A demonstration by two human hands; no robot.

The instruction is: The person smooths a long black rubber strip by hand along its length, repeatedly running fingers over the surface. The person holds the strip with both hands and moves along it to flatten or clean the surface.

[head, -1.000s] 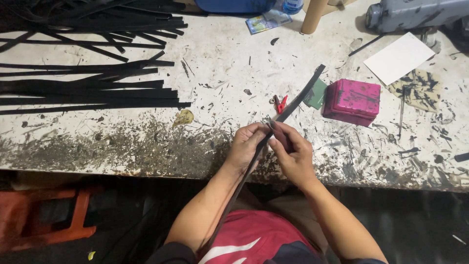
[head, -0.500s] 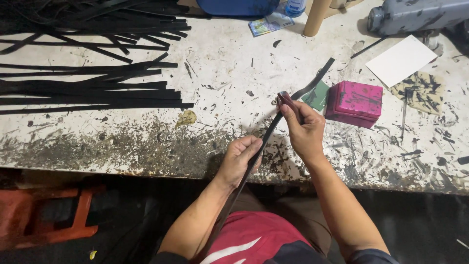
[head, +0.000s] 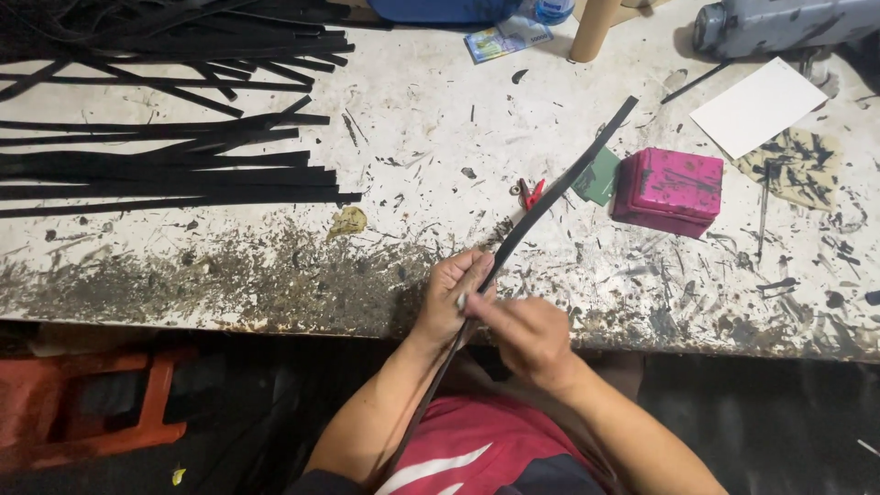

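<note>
A long black strip runs diagonally from near my lap up over the worn white workbench. My left hand grips the strip at the bench's front edge. My right hand is right beside it, fingers closed on the same strip just below the left hand. The strip's far end lies near a pink box and a small green pad. A small red tool lies on the bench next to the strip.
Many black strips lie in a pile at the left. A white card, a cardboard tube, a grey machine and a blue container stand at the back. An orange stool sits under the bench.
My right hand slid up the strip toward its far end and has now come back down beside my left hand at the bench edge. The left hand stayed put.
</note>
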